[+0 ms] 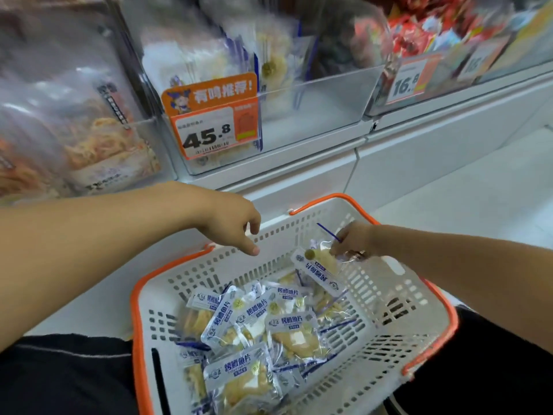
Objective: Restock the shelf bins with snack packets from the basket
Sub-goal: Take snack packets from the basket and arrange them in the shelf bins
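Shop; price tag [213, 133] on clear shelf bin [314, 115]; shopping basket [395, 298]

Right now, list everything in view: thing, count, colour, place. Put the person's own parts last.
basket: one, white with orange rim, on the floor in front of the shelf.
held packet: one, clear with blue and white label, lifted above the basket's right side.
loose packets: more than ten, same blue and white label, piled in the basket.
middle bin: one, clear plastic, on the shelf, partly filled with similar packets.
price tag: one, orange and white, reads 45.8, on the middle bin's front.
left bin: one, clear, blurred orange-yellow snacks inside.
right bin: one, clear, red packets, tag reading 16.8.
left hand: holds nothing, over the basket's far rim.
right hand: pinches the held packet.
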Available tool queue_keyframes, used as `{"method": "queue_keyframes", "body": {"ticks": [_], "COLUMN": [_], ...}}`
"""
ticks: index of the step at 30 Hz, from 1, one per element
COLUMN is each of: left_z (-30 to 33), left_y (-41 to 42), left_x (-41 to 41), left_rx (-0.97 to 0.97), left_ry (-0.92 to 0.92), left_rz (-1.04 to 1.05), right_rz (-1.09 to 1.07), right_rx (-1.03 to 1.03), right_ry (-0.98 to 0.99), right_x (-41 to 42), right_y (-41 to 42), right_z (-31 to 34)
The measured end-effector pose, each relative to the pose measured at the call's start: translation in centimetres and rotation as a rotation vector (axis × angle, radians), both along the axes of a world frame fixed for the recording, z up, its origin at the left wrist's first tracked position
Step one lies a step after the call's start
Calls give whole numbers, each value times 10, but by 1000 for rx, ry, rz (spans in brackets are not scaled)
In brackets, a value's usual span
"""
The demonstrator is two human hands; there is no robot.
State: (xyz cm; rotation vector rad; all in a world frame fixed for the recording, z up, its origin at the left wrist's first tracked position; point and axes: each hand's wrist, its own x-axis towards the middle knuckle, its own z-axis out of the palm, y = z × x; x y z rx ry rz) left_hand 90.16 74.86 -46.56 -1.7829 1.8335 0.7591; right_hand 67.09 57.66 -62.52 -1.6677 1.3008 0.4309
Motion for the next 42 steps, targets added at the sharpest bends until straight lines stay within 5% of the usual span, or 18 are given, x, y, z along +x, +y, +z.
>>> {"method": "queue_keyframes", "body": {"ticks": [3, 6, 8, 11, 14, 18, 22, 33, 42], "left_z": [8, 30, 43, 61, 86, 110, 119, 90, 84], "left_y": [-4, 2, 4, 2, 1, 4, 10, 17, 8], "left_x": [1, -10, -26, -45, -44, -30, 1, 33, 33], "left_rx": [-32, 21, -173, -598, -815, -1198, -1620, -1483, -1465], "left_ry": [143, 610, 864, 960, 853, 334, 139, 48, 79], "left_rz": [183, 376, 359, 428, 448, 268, 263, 257, 261], "right_rz": [53, 36, 50, 209, 351, 580, 389, 346, 239], "right_rx": [215, 207, 90, -75, -243, -640, -791, -943, -820], "right_ry": [-241, -525, -713, -847, -869, -779, -963, -480, -372], "right_x": [-13, -18, -15, -5, 4, 31, 51, 107, 127], "right_y": [-12, 5, 18, 21, 15, 9, -15, -62, -53], "right_z": [98, 166, 196, 241, 294, 343, 358, 262, 269]}}
